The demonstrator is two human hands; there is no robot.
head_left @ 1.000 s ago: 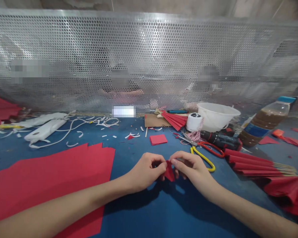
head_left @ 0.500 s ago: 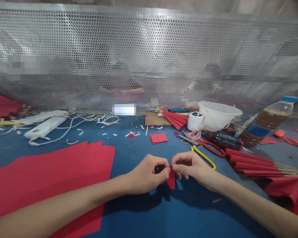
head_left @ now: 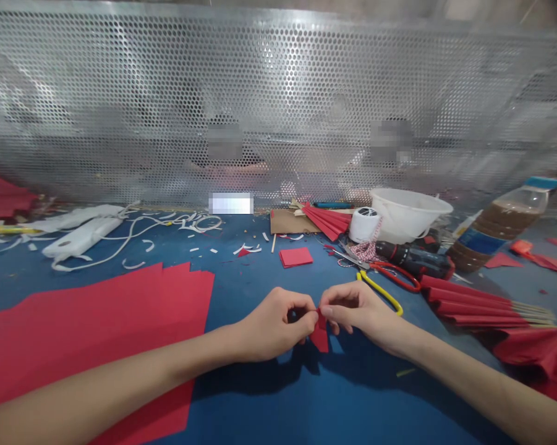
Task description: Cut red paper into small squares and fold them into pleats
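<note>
With the thumb and fingers of our left hand [head_left: 278,326], we pinch a small piece of red paper [head_left: 320,339]; our right hand [head_left: 358,311] has its fingertips closed on the paper's upper edge, close beside the left. The piece hangs between our two grips, its lower end pointing down above the blue table [head_left: 278,411].

Just beyond our hands lies a small stack of red paper [head_left: 296,257]. Near our right hand we have scissors [head_left: 356,260] and a yellow handle [head_left: 381,290], and farther right a pleated red bundle with sticks [head_left: 473,301]. Large red sheets [head_left: 97,321] lie overlapped beneath our left forearm. Farther back we see a white spool [head_left: 364,228] beside a white bucket [head_left: 401,217], a tilted bottle [head_left: 494,225] of brown contents and, on the left, a white power strip [head_left: 86,235]. Behind everything stands a perforated metal panel [head_left: 269,86].
</note>
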